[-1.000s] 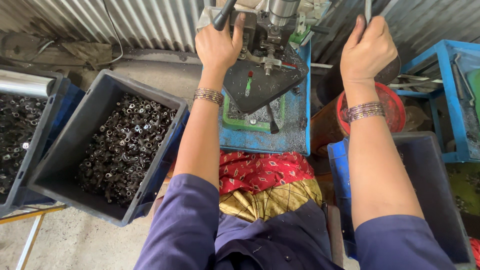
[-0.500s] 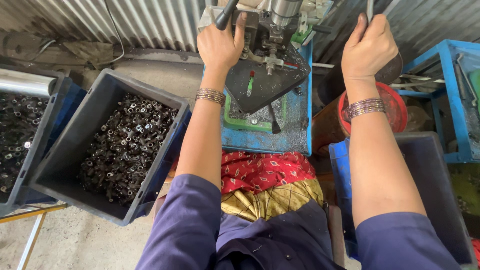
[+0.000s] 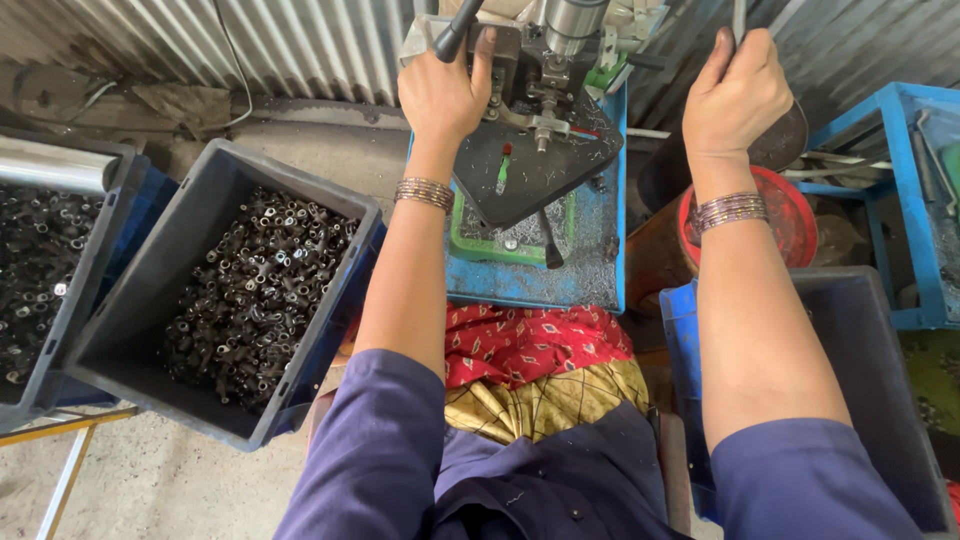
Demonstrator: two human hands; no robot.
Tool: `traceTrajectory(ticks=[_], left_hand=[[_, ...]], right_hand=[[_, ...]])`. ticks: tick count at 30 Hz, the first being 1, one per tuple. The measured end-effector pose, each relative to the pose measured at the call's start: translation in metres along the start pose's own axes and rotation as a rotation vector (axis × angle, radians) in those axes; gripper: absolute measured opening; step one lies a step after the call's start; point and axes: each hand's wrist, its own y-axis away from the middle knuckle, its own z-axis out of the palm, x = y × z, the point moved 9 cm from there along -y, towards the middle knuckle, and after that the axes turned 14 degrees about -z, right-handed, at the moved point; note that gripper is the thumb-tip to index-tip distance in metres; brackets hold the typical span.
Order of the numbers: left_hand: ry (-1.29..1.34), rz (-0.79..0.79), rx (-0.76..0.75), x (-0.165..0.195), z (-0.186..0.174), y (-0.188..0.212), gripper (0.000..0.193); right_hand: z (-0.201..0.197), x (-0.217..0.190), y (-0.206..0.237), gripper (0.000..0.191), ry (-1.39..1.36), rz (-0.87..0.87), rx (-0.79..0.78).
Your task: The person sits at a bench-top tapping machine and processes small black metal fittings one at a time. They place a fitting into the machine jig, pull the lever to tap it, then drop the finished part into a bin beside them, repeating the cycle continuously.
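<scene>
My left hand (image 3: 445, 95) is raised against the head of a small bench press (image 3: 545, 60), fingers curled just below a black-knobbed handle (image 3: 452, 35). Its back faces me, so whatever is in the fingers is hidden. My right hand (image 3: 738, 95) is closed around a thin metal lever (image 3: 738, 15) that rises out of the top of the view. Both wrists wear bangles. The press's dark base plate (image 3: 530, 175) stands on a blue bench top (image 3: 530, 285) strewn with metal chips.
A grey crate (image 3: 215, 170) at my left holds several small dark metal parts; a second such crate (image 3: 60, 345) is further left. A blue crate (image 3: 870, 330) and a red bucket (image 3: 790, 215) are at my right. Corrugated sheet wall behind.
Both hands stay where they were on the press and the lever; only the view shifts slightly.
</scene>
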Motion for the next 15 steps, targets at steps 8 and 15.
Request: traceTrajectory(ticks=[8, 15], left_hand=[[0.035, 0.01, 0.024, 0.0006, -0.0046, 0.0013, 0.052], [0.029, -0.005, -0.006, -0.0008, -0.0017, 0.0005, 0.054]], right_hand=[[0.0037, 0.0, 0.0004, 0.029, 0.008, 0.015, -0.002], [0.001, -0.0032, -0.0059, 0.03, -0.024, 0.013, 0.011]])
